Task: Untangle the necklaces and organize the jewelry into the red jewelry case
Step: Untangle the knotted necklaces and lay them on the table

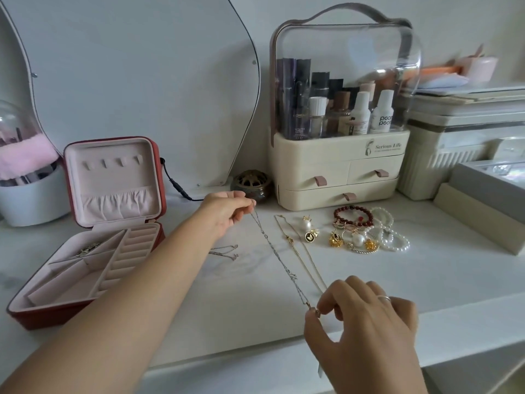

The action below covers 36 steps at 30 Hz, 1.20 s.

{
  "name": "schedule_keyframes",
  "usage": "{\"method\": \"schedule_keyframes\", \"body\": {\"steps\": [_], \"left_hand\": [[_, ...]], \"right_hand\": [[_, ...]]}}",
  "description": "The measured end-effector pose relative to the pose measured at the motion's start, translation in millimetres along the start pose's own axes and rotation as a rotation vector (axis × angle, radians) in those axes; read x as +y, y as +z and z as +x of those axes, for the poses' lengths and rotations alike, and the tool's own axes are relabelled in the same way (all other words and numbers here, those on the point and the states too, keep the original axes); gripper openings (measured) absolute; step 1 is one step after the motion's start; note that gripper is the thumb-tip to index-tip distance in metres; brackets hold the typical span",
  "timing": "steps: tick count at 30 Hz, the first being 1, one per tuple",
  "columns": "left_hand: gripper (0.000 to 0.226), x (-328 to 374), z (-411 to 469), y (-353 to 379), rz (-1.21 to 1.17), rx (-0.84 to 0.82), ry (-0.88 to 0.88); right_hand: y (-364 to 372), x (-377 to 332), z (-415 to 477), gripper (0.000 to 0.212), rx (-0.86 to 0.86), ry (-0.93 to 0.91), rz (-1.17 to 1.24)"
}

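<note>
Silver necklace [289,273] stretched straight across the table [227,308].
Pinched at the near end by fingers of the right hand [369,322], at the far end by the left hand [224,214]; light, limp, snag-prone, best held by the ends. Red case [56,314] open at left.

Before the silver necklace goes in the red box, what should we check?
1. Pinch of left hand on silver necklace, far end: ok.
2. Pinch of right hand on its pendant end: ok.
3. Clear of the gold necklace: cannot tell; they run close near the right hand.
4. Lid of red jewelry case open: ok.
5. Its front compartments bare: ok.
</note>
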<state>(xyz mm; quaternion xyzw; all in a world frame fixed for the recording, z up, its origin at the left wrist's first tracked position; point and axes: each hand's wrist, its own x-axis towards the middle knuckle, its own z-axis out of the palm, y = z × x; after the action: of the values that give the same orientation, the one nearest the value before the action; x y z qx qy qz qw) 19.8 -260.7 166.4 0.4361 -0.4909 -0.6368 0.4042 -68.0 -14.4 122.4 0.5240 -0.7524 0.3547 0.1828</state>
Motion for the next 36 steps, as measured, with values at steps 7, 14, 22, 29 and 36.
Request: {"method": "schedule_keyframes", "body": {"steps": [7, 14, 22, 29, 36], "left_hand": [[0.015, -3.2, -0.6, 21.2, 0.226, -0.019, 0.200], [0.026, -3.8, 3.1, 19.7, 0.224, -0.111, 0.179], [0.025, 12.0, 0.2, -1.5, -0.004, -0.230, 0.078], [0.025, 4.7, 5.2, -13.5, 0.340, -0.237, 0.273], [0.042, 4.8, 2.2, -17.2, 0.566, -0.283, 0.389]], "right_hand": [[13.6, 1.4, -14.7, 0.015, 0.092, 0.111, 0.004], [19.0, 3.7, -16.8, 0.015, 0.142, 0.116, 0.005], [20.1, 5.0, -13.6, 0.014, 0.129, 0.110, 0.003], [13.7, 4.8, -6.8, 0.014, 0.139, 0.117, 0.001], [5.5, 11.6, 5.5, 0.014, 0.173, 0.156, 0.012]]}}
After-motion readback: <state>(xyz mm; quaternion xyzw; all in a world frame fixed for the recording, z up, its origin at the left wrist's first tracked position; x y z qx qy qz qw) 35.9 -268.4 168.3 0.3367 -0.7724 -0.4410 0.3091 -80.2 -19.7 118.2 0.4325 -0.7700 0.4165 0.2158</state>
